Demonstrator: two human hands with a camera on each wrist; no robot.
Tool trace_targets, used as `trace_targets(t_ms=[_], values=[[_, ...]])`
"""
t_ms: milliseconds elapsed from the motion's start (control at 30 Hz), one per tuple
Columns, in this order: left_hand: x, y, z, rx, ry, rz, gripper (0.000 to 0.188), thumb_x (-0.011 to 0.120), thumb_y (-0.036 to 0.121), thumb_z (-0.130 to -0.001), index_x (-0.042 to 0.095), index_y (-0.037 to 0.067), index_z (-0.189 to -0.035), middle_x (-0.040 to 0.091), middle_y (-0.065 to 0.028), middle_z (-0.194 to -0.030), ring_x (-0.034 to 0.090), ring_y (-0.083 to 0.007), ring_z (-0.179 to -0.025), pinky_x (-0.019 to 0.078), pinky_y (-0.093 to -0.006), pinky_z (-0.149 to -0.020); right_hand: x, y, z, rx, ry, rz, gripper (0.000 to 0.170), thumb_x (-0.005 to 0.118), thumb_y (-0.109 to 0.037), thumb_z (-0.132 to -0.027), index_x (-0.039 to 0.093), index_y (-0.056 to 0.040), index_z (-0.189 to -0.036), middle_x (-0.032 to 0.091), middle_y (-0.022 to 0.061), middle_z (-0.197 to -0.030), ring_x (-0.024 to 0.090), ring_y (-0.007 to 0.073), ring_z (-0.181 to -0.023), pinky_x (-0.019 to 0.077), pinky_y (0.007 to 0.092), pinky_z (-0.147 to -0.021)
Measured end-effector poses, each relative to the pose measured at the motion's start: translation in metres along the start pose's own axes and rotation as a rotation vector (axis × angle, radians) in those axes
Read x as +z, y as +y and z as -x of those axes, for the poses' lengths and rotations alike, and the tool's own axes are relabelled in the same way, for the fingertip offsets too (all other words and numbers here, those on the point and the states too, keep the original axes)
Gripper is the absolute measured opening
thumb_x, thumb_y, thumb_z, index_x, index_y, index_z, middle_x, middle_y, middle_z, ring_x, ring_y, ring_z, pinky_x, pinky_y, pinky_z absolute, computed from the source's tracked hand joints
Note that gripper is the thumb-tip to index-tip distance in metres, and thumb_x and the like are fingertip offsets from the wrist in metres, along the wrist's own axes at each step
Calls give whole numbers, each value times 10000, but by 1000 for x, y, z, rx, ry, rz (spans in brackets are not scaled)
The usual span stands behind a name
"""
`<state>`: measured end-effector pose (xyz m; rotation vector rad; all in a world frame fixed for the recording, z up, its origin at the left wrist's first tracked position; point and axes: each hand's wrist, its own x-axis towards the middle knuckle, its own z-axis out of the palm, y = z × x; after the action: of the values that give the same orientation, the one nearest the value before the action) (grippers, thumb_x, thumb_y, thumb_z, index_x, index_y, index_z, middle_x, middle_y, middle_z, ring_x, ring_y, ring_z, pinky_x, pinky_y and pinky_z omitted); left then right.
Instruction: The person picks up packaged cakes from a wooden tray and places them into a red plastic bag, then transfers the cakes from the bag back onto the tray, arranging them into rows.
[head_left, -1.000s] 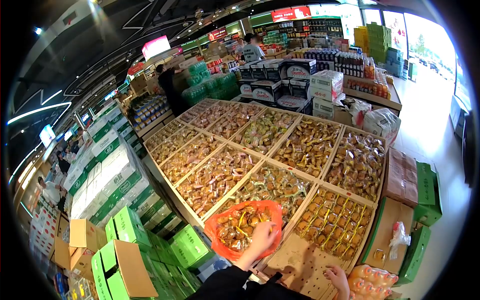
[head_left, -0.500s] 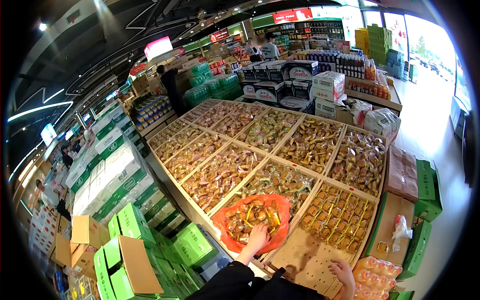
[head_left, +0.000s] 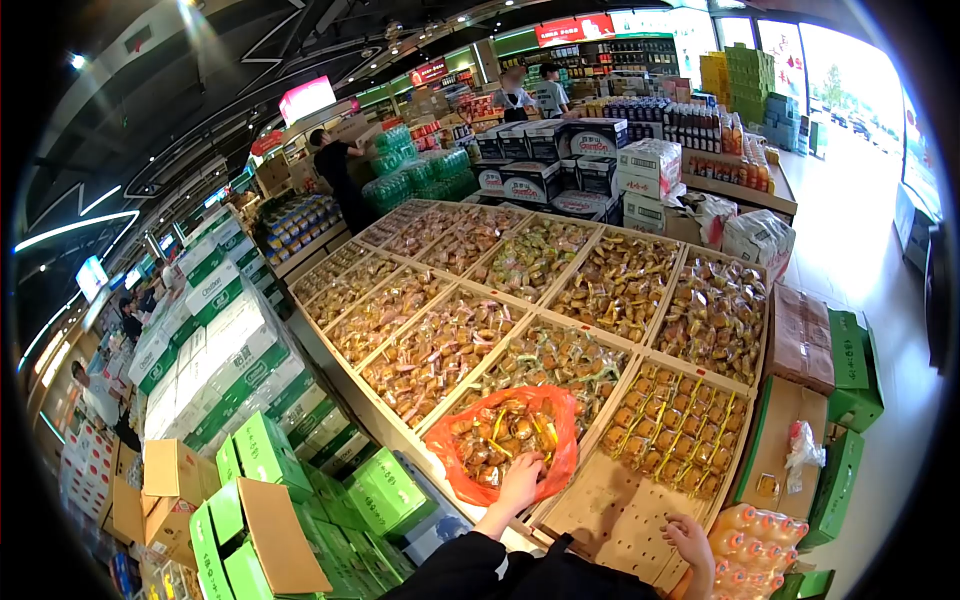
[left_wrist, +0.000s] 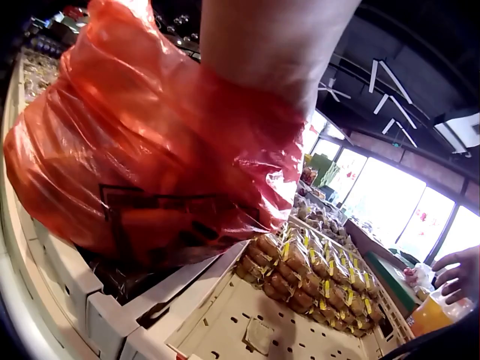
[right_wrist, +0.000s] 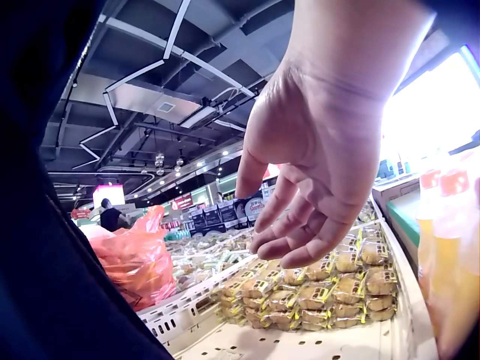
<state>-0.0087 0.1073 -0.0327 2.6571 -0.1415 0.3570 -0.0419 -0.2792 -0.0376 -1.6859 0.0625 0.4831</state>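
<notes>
My left hand point(head_left: 518, 487) reaches into an open red plastic bag point(head_left: 455, 478), its fingers down among the small wrapped buns point(head_left: 500, 437) inside. In the left wrist view the red bag point(left_wrist: 150, 165) covers that hand below the wrist, so I cannot tell whether its fingers grip a bun. The bag stands at the near edge of the bun display. My right hand point(head_left: 688, 540) hangs with loosely bent fingers and holds nothing. In the right wrist view the right hand point(right_wrist: 315, 180) is above stacked wrapped buns point(right_wrist: 300, 296) in a perforated tray.
Wooden-edged compartments full of wrapped snacks point(head_left: 440, 345) spread ahead. Bare perforated board point(head_left: 605, 515) lies between my hands. Bottles with orange caps point(head_left: 750, 550) stand right of it. Green cartons point(head_left: 385, 495) are stacked at left. Further off, a person in black point(head_left: 340, 175) stands beside bottle packs.
My left hand has shifted down from the bag's right side and stays among the buns. The bag's mouth has spread and moved slightly right. My right hand has moved slightly upward.
</notes>
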Motion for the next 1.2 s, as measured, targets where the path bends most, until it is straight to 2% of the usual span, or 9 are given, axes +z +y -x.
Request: trace_targets(t_ms=[67,167,333,533,667,900,1000,1033,1200], values=[[4,1,0,17,2,29,157,547,168,-751,534,47,-851,538,-115,-1030,498,-303,-990,413,-387,-826,-1,2,0,-2,1,-7,296,514,-129,-869,490,20,-1123,626,116,-915,595,147,-779,466,245,-660],[6,10,-4,-239,-231,142,179,526,153,-759,535,41,-898,557,-127,-996,519,-311,-946,420,-390,-798,1,5,-2,-31,-21,-13,305,532,-144,-865,493,21,-1119,620,113,-916,597,149,-779,469,248,-665],[16,-2,-14,-31,-137,-111,217,562,184,-747,580,41,-909,588,-141,-912,546,-319,-896,438,-402,-745,15,-30,1,54,-81,-16,330,559,-147,-848,501,37,-1115,608,74,-897,588,128,-784,464,232,-682],[-39,24,-29,-325,-8,119,320,614,322,-760,575,96,-983,583,-93,-969,581,-301,-877,468,-397,-718,8,-19,-7,-7,-84,12,311,555,-126,-855,504,37,-1115,600,72,-905,579,128,-813,460,236,-689],[-60,43,-36,-226,108,351,330,663,308,-744,593,90,-982,611,-88,-916,605,-261,-831,478,-337,-699,17,-45,-21,-86,-109,-76,320,565,-129,-853,500,46,-1114,590,74,-917,569,125,-821,457,242,-707],[-57,113,-37,-1,-189,513,488,678,362,-743,582,5,-1063,633,-138,-859,610,-226,-720,470,-320,-644,46,-117,-31,-254,-200,119,363,636,-118,-804,520,18,-1120,601,76,-937,570,123,-806,465,238,-721],[-33,126,-38,6,-312,689,385,671,261,-776,586,36,-1077,603,-84,-686,504,-118,-498,410,-249,-503,54,-142,-13,-135,-262,227,337,670,-170,-778,576,15,-1043,631,74,-849,565,112,-718,465,243,-673],[-34,133,-38,81,-263,665,360,656,251,-789,592,47,-1079,585,-101,-633,490,-120,-471,398,-254,-481,54,-146,-12,-87,-246,456,328,698,-232,-748,620,6,-960,637,71,-746,549,109,-648,453,246,-635],[-51,150,-44,83,-355,734,310,627,241,-811,608,37,-1043,584,-108,-608,474,-121,-476,392,-259,-482,44,-127,-17,-89,-182,379,267,684,-180,-755,634,16,-929,639,64,-736,560,99,-625,456,261,-589]])
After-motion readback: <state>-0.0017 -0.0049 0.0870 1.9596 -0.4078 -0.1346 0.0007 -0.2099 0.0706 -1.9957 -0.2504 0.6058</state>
